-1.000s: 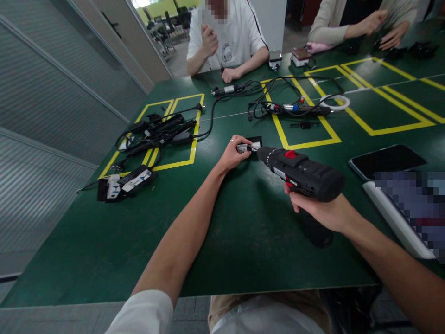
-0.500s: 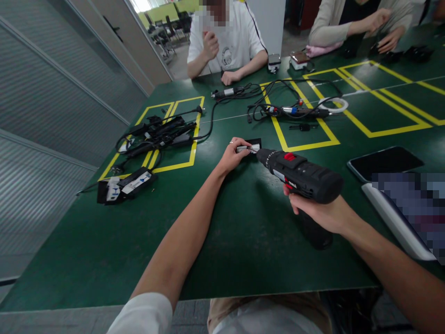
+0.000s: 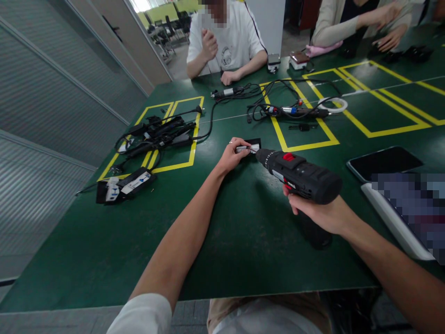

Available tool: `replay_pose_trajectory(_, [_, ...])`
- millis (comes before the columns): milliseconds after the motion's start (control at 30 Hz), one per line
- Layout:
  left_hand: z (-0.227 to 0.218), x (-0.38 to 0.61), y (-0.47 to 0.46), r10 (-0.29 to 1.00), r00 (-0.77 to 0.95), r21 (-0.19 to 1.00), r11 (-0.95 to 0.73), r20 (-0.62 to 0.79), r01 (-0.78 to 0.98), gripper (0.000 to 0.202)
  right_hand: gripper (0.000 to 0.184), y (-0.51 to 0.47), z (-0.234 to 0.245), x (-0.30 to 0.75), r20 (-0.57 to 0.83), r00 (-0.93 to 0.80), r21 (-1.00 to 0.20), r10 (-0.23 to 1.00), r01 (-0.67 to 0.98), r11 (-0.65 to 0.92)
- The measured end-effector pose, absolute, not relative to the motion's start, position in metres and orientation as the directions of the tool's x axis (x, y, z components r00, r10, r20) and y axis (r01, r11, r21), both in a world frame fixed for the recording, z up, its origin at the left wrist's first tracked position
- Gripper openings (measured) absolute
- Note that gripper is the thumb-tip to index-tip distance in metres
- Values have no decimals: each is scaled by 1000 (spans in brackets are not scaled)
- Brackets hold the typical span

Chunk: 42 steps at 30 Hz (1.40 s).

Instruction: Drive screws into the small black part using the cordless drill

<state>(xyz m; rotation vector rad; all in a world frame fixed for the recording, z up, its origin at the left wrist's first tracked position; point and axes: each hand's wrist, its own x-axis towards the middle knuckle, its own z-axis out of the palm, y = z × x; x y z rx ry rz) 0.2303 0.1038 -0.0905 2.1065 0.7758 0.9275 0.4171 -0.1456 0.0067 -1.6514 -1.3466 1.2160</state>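
My left hand [image 3: 232, 156] pinches a small black part with a white label [image 3: 251, 145] that lies on the green table [image 3: 222, 232] just ahead of me. My right hand [image 3: 318, 211] is wrapped round the grip of a black cordless drill [image 3: 299, 176] with a red switch. The drill's nose points left and meets the small part beside my left fingers. The drill's bit is hidden between the chuck and the part.
Black adapters and cables [image 3: 158, 132] lie in a yellow-taped box at the left, with another labelled black part [image 3: 121, 185] nearer. Tools and cords [image 3: 295, 109] lie ahead. A dark phone [image 3: 384, 162] sits at right. Two other people sit across the table.
My hands and the drill have hardly moved. The view has shifted slightly, and the people across the table moved their hands a little.
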Motion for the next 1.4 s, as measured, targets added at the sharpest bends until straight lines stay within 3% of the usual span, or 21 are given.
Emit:
replay_pose_trajectory(200, [-90, 230, 104, 722, 570, 782, -588, 392, 207, 18, 15, -146, -2, 420, -212, 14, -905, 977, 373, -202])
replay_pose_trajectory(667, [-90, 230, 104, 746, 560, 794, -560, 360, 237, 19, 16, -147, 1, 417, -123, 40, -928, 992, 350, -129])
replay_pose_trajectory(900, [-92, 232, 105, 744, 553, 801, -560, 374, 213, 19, 19, -145, 3, 416, -210, 42, -918, 977, 337, -211])
replay_pose_trajectory(1400, [-96, 231, 108, 729, 557, 779, -589, 399, 213, 20, 8, -145, -1, 419, -252, 15, -898, 968, 370, -240])
